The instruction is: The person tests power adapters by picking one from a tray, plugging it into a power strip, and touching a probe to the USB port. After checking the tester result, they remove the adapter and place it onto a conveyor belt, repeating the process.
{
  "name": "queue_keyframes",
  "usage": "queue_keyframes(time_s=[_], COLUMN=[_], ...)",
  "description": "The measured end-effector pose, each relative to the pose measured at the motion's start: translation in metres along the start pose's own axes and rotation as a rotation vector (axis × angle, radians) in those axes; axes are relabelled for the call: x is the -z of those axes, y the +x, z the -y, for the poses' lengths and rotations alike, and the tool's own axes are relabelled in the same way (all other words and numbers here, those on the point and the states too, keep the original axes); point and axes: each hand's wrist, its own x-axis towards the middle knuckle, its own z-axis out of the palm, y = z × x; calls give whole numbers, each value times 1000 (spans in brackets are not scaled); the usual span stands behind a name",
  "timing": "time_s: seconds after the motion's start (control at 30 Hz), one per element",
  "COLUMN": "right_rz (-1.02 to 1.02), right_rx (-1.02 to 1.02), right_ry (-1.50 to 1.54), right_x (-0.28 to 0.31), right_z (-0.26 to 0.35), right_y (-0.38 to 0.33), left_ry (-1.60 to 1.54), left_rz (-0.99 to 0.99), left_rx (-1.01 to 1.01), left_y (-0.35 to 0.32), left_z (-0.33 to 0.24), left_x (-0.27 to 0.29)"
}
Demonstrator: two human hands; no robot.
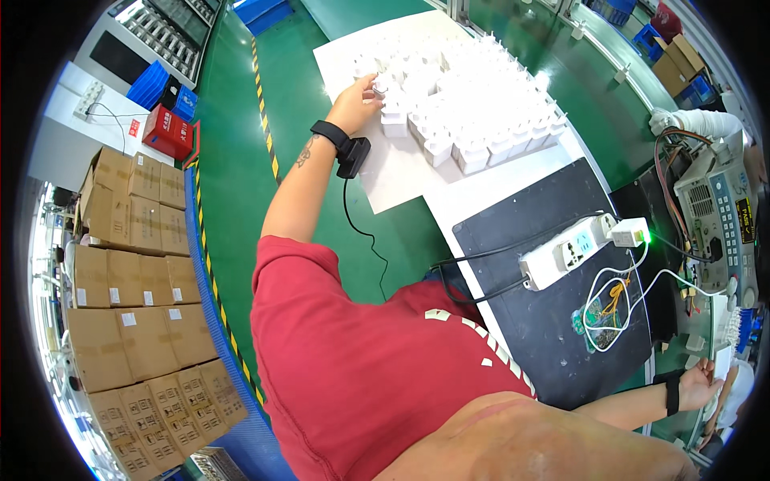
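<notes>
My left arm stretches to the far side of a white board (345, 60), where my left hand (357, 104) is at the left edge of a dense group of white power adapters (481, 96). Its thumb and fingertips close around one small white adapter (380, 86) there. A black band with a box and a cord is on that wrist. Far to the lower right, my right hand (701, 386) grips a white rectangular piece (723, 362), whose kind I cannot make out. A black band circles the right wrist too.
On a black mat (521, 224) lies a white power strip (568, 252) with a lit white plug-in adapter (630, 232) and looped cables. A grey test instrument (718, 220) stands at right. Cardboard boxes (132, 321) are stacked at left, near a red box (167, 132).
</notes>
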Motion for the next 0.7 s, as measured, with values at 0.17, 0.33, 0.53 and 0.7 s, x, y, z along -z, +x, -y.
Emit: queue_keyframes(time_s=[0.17, 0.33, 0.53, 0.7], right_rz=[-75, -45, -11, 510], right_rx=[41, 21, 17, -93], right_ry=[-55, -59, -16, 277], right_x=[-14, -20, -3, -19], right_z=[0, -4, -2, 7], right_y=[-13, -16, -7, -24], left_ry=[49, 0, -441, -627], left_rz=[-100, -30, -170, -129], left_rx=[-52, -82, -88, -257], left_y=[7, 15, -8, -42], left_z=[14, 21, 1, -48], left_x=[-10, -12, 18, 48])
